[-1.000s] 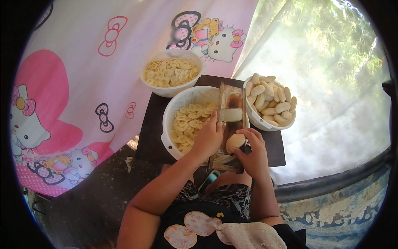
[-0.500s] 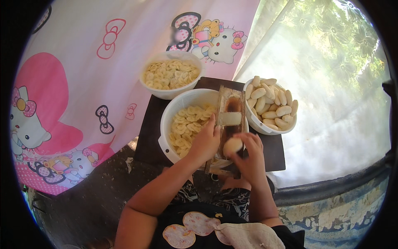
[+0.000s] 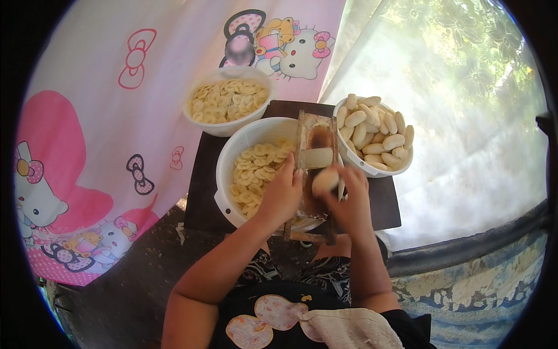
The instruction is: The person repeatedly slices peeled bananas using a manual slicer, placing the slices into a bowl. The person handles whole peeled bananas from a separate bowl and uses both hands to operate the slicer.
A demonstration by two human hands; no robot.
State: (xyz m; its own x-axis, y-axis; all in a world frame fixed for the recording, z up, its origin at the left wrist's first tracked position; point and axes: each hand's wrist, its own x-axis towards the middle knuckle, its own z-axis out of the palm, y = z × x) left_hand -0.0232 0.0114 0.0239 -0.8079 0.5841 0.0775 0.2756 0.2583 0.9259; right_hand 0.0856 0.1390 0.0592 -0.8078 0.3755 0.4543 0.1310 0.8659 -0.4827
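Note:
A long wooden slicer point(image 3: 318, 158) with a pale plate across it lies tilted over the white perforated basin point(image 3: 223, 168). My left hand point(image 3: 282, 192) is closed on the slicer's left edge. In my right hand point(image 3: 354, 198), slightly blurred, is a peeled banana point(image 3: 324, 181), held on the slicer's brown-stained face just below the plate. Round pale banana slices point(image 3: 256, 168) lie heaped in the basin, partly hidden by my left hand and the slicer.
The basin stands on a dark small table point(image 3: 200, 198). At its back left is a white bowl point(image 3: 232, 129) of banana slices. A white basket point(image 3: 372, 170) piled with peeled bananas stands at the right. A printed pink curtain point(image 3: 116, 116) hangs behind, a white sheet point(image 3: 453, 174) at right.
My right hand has moved the banana up the slicer, closer to the plate. My left hand keeps its hold on the slicer. The whole view has shifted slightly.

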